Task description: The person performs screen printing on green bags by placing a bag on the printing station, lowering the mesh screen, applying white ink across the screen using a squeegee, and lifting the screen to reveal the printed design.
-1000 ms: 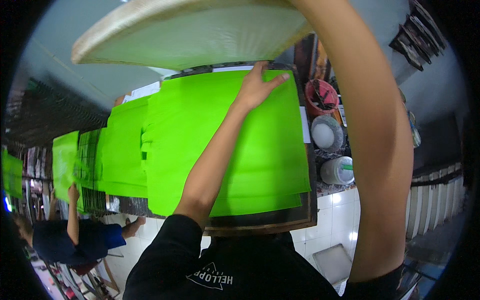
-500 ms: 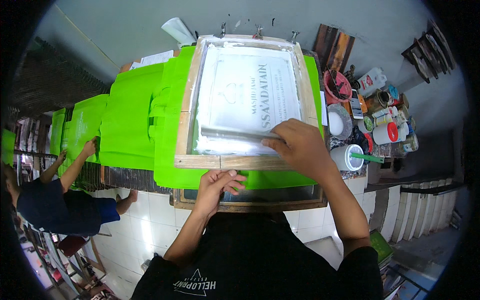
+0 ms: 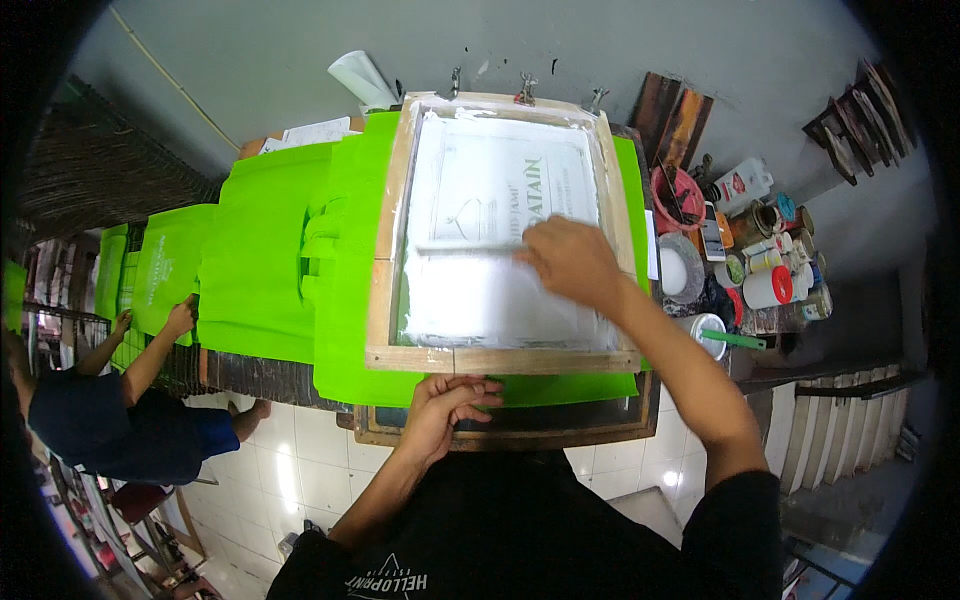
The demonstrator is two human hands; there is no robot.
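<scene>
A wooden-framed printing screen (image 3: 381, 290) lies over bright green fabric (image 3: 350, 345), its mesh spread with white ink (image 3: 470, 310) and dark lettering showing at the far part. My right hand (image 3: 575, 262) grips the right end of a squeegee (image 3: 462, 249), a thin bar lying across the middle of the mesh, slightly blurred. Against the near side of the frame rests my left hand (image 3: 450, 415), its fingers loosely bent and apart, with nothing visible in them.
Several clamps (image 3: 526, 88) stand at the screen's far edge. On the right are a pink bowl (image 3: 678, 195), a white tub with a green-handled tool (image 3: 735, 340), a bottle (image 3: 745, 183) and several jars. More green fabric (image 3: 262, 245) lies left, where another person (image 3: 120, 410) handles a piece.
My right hand has pushed the squeegee away from me, toward the middle of the screen, leaving the near mesh whiter. My left hand stays at the near edge. The view has shifted a little.
</scene>
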